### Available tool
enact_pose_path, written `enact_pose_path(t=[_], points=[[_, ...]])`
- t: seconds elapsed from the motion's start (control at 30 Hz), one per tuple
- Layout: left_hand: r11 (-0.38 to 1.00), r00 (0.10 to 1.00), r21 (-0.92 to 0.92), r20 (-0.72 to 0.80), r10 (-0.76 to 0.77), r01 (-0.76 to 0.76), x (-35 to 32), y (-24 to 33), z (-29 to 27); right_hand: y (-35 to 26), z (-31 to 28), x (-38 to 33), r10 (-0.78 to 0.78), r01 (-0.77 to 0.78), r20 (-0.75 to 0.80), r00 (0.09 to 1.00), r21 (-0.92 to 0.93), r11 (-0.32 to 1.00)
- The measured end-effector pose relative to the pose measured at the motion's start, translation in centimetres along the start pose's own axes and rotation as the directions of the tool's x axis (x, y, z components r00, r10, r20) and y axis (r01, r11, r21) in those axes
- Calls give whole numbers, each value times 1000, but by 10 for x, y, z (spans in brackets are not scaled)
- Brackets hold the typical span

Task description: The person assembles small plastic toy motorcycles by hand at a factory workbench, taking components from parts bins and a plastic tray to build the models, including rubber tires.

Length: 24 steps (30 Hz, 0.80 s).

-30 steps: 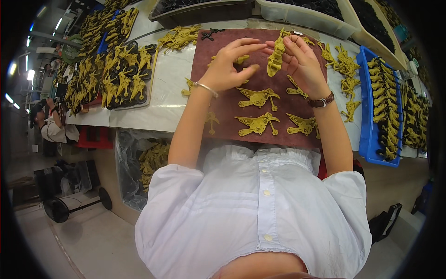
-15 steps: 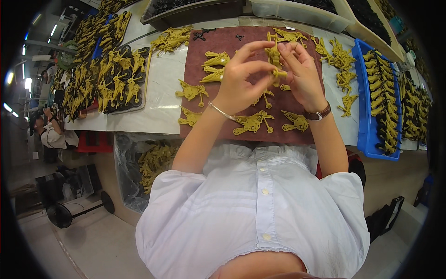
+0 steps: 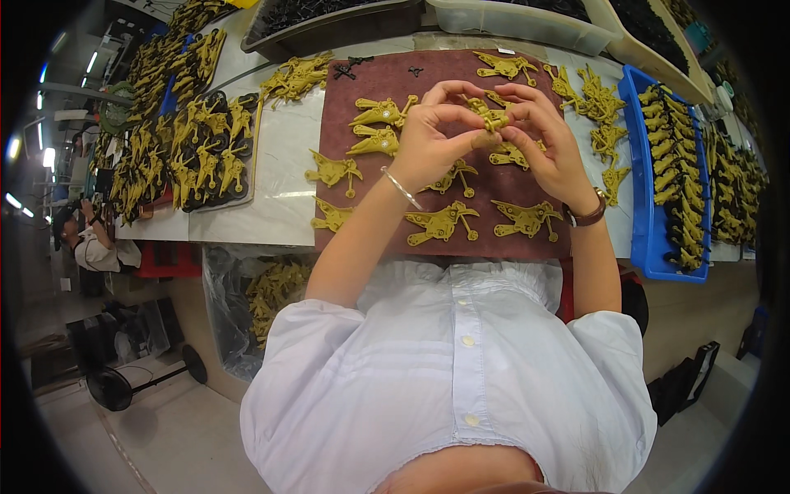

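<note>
Both hands meet above the maroon mat [image 3: 380, 183], closed on one yellow plastic part [image 3: 494, 120]. My left hand [image 3: 436, 136] pinches it from the left with thumb and fingers. From the other side, the fingertips of my right hand [image 3: 539, 136] grip it too. Fingers cover much of the part, so its full shape is hidden. Around the hands, several yellow plastic frame pieces with arms lie on the mat, such as one [image 3: 443, 223] near the front edge and another [image 3: 527, 218] to its right. Small black pieces [image 3: 352, 67] rest at the far left of the mat.
A blue tray [image 3: 647, 247] of yellow-and-black assemblies stands at right, beside loose yellow parts [image 3: 605, 103]. More assemblies [image 3: 210, 144] fill a board at left. Bins [image 3: 346, 25] of dark parts line the back. Below the table hangs a plastic bag [image 3: 222, 305] of yellow parts.
The yellow part stood upright between my hands and is now turned lower, its end facing me. My right hand has turned, its wrist moving slightly right and nearer.
</note>
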<state>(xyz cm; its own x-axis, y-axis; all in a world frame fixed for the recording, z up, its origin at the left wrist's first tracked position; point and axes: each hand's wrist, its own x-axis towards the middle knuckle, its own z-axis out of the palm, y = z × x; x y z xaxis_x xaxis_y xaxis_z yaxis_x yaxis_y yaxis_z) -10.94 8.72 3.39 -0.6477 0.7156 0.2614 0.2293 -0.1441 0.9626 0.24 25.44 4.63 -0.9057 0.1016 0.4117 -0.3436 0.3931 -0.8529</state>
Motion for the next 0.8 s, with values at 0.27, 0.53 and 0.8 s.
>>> enact_pose_path(t=[0.27,0.53,0.8], points=[[830,936,481,-49,348,-283,12,-11,-26,38,-91,-26,97,-164,-513,853,-88,982],[275,852,850,313,419,-448,25,-56,-26,78,-112,-36,42,-306,-308,951,-903,302],[487,921,786,278,272,-381,15,-47,-48,57,-56,-3,-84,-49,-146,986,-727,684]])
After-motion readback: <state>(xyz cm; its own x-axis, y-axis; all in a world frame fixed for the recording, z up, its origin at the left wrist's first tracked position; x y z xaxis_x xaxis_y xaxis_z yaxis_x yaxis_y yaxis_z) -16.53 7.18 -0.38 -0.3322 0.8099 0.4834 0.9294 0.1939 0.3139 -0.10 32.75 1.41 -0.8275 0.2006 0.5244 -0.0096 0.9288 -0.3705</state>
